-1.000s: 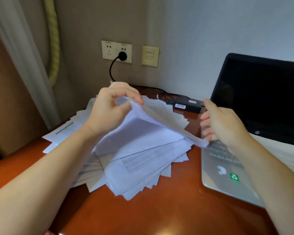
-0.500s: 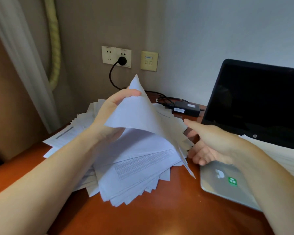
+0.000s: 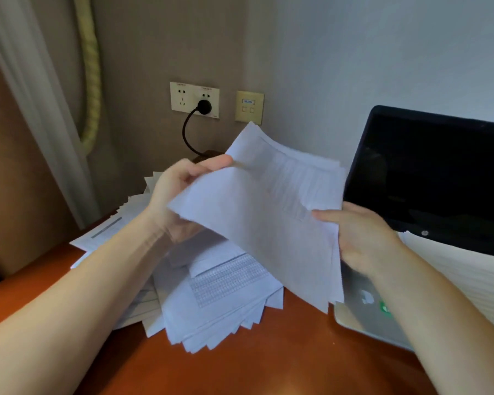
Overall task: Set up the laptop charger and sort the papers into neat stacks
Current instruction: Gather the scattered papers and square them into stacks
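Sorting step in hand: a small batch of sheets (image 3: pixel 268 223) is held up between both hands, above the loose pile (image 3: pixel 226 295).

The left hand (image 3: pixel 180 192) pinches the batch's upper left edge, thumb on top. The right hand (image 3: pixel 360 238) pinches its right edge, thumb on the face and fingers behind. It looks like several sheets, though blur makes the count unsure. The pile lies fanned and ragged on the desk (image 3: pixel 268 366) under the left hand. A squarer stack (image 3: pixel 454 266) rests on the open laptop (image 3: pixel 439 181), beyond the right hand. The charger plug (image 3: pixel 204 106) sits in the wall socket (image 3: pixel 194 99) above the left hand, and its cable (image 3: pixel 187 132) drops behind the sheets. Its far end is unseen. Next move, as I judge it: square the edges, then lay the batch flush on a stack without skewing it.
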The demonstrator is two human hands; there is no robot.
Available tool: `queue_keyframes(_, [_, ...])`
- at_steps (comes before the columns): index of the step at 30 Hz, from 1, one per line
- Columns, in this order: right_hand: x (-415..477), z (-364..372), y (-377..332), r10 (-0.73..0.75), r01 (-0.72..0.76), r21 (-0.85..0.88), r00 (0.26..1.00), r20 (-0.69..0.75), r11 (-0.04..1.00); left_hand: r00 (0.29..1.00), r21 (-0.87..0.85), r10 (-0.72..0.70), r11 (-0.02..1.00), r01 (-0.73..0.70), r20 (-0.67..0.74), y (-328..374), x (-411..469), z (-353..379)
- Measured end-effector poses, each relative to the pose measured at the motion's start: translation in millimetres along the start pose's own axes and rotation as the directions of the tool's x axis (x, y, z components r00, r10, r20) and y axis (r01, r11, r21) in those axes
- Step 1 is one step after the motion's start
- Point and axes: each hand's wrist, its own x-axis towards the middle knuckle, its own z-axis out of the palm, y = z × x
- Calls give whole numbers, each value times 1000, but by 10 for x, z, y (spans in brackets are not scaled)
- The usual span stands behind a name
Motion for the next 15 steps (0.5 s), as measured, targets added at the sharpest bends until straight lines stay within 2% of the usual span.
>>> queue_keyframes(2, [-15, -29, -37, -133, 132, -25, 990, -48, 991, 1000, 56, -2, 998, 4, -29, 35, 21, 30])
queue_keyframes(4, [-47, -21, -84, -288, 285, -53, 955, -73, 957, 997, 212, 47, 977, -33, -62, 23, 54, 4])
queue_keyframes(7, [-114, 27, -170, -484, 482, -50, 872, -69, 875, 998, 334, 62, 941, -57, -3, -60, 44, 2])
queue_keyframes(8, [-137, 42, -198, -532, 531, -43, 844, -58, 846, 994, 373, 109, 922, -105, 10, -81, 41, 1])
queue_keyframes(12, [-209, 106, -287, -652, 652, -3, 758, 24, 758, 938, 469, 347, 831, -298, -20, -62, 50, 10])
queue_keyframes(15, [-210, 123, -289, -668, 668, 25, 742, 56, 744, 912, 530, 410, 771, -354, 13, -83, 23, 11])
